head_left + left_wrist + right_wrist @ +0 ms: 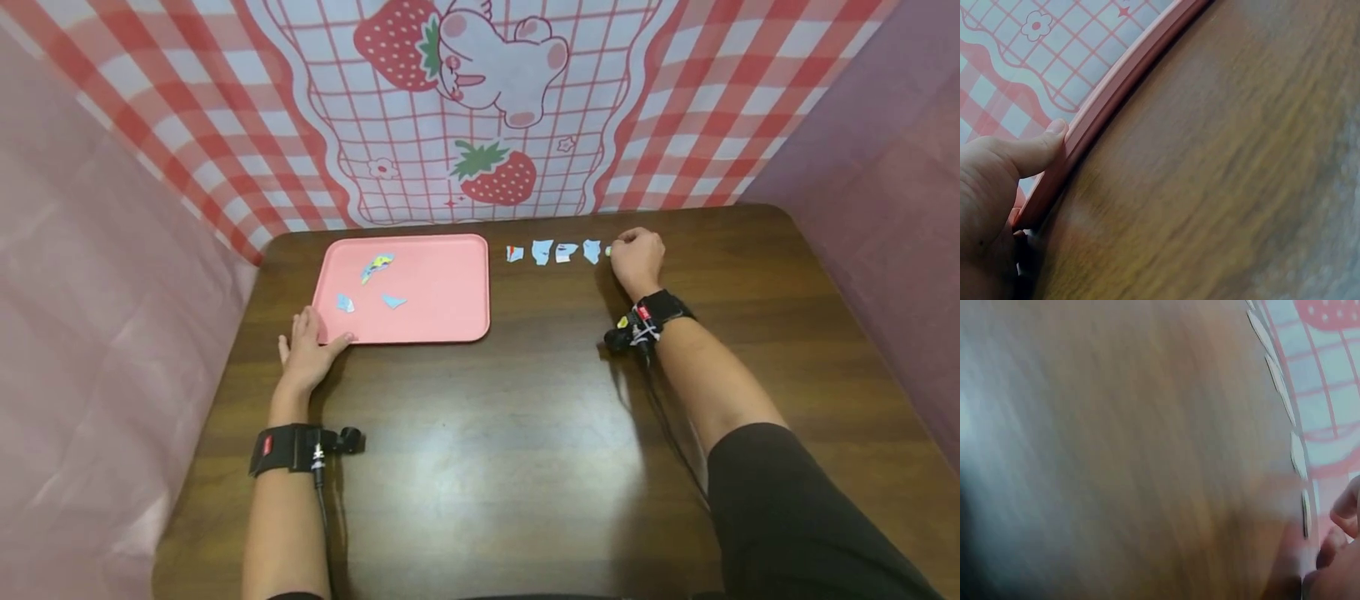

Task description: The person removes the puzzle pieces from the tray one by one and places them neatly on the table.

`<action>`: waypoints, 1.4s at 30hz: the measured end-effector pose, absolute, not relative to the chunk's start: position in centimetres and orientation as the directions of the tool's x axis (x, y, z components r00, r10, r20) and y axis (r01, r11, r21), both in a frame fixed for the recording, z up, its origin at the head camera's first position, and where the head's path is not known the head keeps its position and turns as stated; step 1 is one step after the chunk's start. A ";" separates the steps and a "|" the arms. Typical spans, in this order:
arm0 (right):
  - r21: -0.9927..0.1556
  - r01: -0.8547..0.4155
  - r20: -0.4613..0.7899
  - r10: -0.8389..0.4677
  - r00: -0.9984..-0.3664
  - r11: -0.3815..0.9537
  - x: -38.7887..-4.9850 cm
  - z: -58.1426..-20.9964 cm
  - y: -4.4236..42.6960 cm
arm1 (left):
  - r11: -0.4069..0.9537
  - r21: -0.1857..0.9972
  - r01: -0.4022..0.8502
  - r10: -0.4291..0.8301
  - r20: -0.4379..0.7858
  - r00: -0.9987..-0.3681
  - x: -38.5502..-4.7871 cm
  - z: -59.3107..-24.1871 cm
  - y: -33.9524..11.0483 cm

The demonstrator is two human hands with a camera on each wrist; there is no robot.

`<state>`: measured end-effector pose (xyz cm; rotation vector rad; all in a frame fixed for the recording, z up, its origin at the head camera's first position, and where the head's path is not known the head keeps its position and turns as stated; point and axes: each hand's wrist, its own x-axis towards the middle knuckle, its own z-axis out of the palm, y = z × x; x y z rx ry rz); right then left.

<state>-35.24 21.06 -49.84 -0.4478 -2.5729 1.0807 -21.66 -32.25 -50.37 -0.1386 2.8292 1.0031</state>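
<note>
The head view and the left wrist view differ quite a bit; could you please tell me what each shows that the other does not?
Only the head view shows the torn paper pieces, the right-hand grip and the printed strawberries. Only the left wrist view shows the outer wall of the pink tray close up, from the side. Both share the left-hand grip at the tray's edge, the wooden table and the checked cloth with its printed flower.
</note>
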 end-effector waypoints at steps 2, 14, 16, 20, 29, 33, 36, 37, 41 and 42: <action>-0.738 0.122 0.196 0.383 -0.903 0.664 -35.1 -49.8 20.0 | 0.773 0.621 -0.132 -0.042 -0.158 -0.987 -21.7 -50.4 -32.3; -0.761 -0.137 0.288 0.142 -0.947 0.634 -34.6 -47.8 8.3 | 0.767 0.625 -0.143 -0.042 -0.174 -0.984 -21.7 -50.3 -32.5; -0.759 -0.169 0.280 0.081 -0.957 0.629 -34.5 -47.6 6.1 | 0.770 0.621 -0.144 -0.042 -0.177 -0.983 -21.8 -50.3 -32.6; -0.738 -0.230 0.243 -0.068 -0.968 0.634 -33.7 -47.4 1.9 | 0.773 0.617 -0.147 -0.047 -0.175 -0.983 -21.8 -50.4 -32.6; -0.653 -0.332 0.147 -0.316 -0.937 0.681 -32.4 -48.0 -4.5 | 0.771 0.619 -0.149 -0.051 -0.173 -0.984 -21.9 -50.7 -32.5; -0.622 -0.318 0.075 -0.350 -0.934 0.715 -32.1 -48.6 -6.2 | 0.763 0.629 -0.150 -0.052 -0.173 -0.984 -21.9 -50.7 -32.4; -0.600 -0.302 0.024 -0.360 -0.933 0.741 -31.8 -49.0 -7.3 | 0.759 0.634 -0.148 -0.052 -0.168 -0.984 -21.8 -50.7 -32.4; -0.590 -0.298 0.010 -0.362 -0.932 0.750 -31.8 -49.2 -7.7 | 0.760 0.633 -0.148 -0.054 -0.165 -0.985 -21.8 -50.7 -32.4; -0.549 -0.290 -0.010 -0.353 -0.936 0.784 -31.6 -49.7 -9.1 | 0.757 0.636 -0.150 -0.062 -0.159 -0.985 -21.8 -50.8 -32.5; -0.536 -0.291 -0.005 -0.347 -0.938 0.793 -31.5 -49.8 -9.3 | 0.755 0.638 -0.150 -0.061 -0.159 -0.985 -21.8 -50.8 -32.4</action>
